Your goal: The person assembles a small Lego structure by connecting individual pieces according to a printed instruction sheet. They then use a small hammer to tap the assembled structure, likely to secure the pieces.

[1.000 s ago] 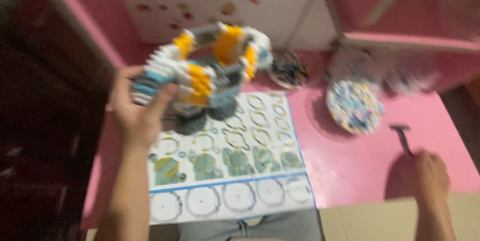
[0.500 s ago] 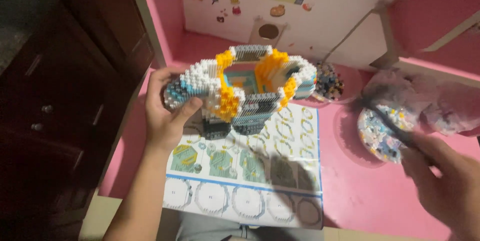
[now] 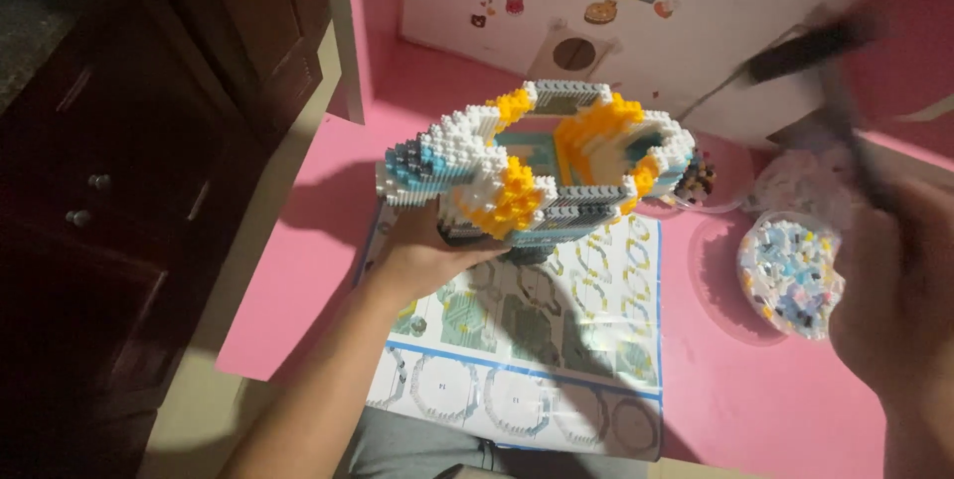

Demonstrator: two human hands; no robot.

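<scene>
My left hand (image 3: pixel 422 255) grips the underside of a large ring-shaped model (image 3: pixel 537 166) built of tiny white, grey, blue and yellow bricks, held up above a printed instruction sheet (image 3: pixel 527 340). At the right edge my right hand (image 3: pixel 894 310), blurred, holds a thin black tool (image 3: pixel 825 52) that points up and away to the left. The tool is apart from the model.
A clear bowl of mixed small bricks (image 3: pixel 792 275) sits on the pink table (image 3: pixel 308 270) by my right hand. Behind the model sits a second bowl of dark pieces (image 3: pixel 701 181). A white stickered panel (image 3: pixel 636 12) stands at the back. Dark wooden drawers (image 3: pixel 119 171) stand left.
My right hand has lifted off the table with the black tool and come up at the right. The view shifted left, and my left hand keeps hold of the model.
</scene>
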